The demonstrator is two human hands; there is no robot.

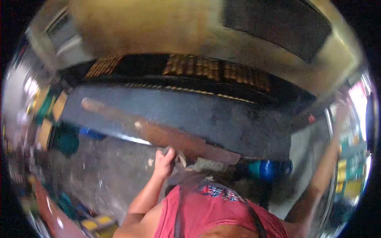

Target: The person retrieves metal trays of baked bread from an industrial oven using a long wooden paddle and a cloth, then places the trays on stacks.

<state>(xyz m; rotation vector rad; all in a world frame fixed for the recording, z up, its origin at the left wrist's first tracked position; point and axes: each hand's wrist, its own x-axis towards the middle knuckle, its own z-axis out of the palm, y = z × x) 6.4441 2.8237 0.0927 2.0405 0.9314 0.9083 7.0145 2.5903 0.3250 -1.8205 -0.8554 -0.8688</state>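
Observation:
Close to the front edge of a dark table [238, 115], my left hand [166, 160] is closed, thumb and finger drawn together. A greyish edge shows beside its fingers, but what they hold is too blurred to name. Just beyond that hand, a long brown board-like piece [166, 135] lies slantwise across the table, its narrower end at the far left. My right arm reaches out far to the right, and my right hand [342, 106] is smeared by motion near the picture's rim, so its fingers cannot be read.
Along the table's back runs a dark rack [147, 69] with rows of brown ribbed pieces [198, 65]. A blue and teal cylinder [268, 169] is at the front right. Dark green and blue items [67, 139] stand left, with blurred yellow and green stacks [349, 174] at right.

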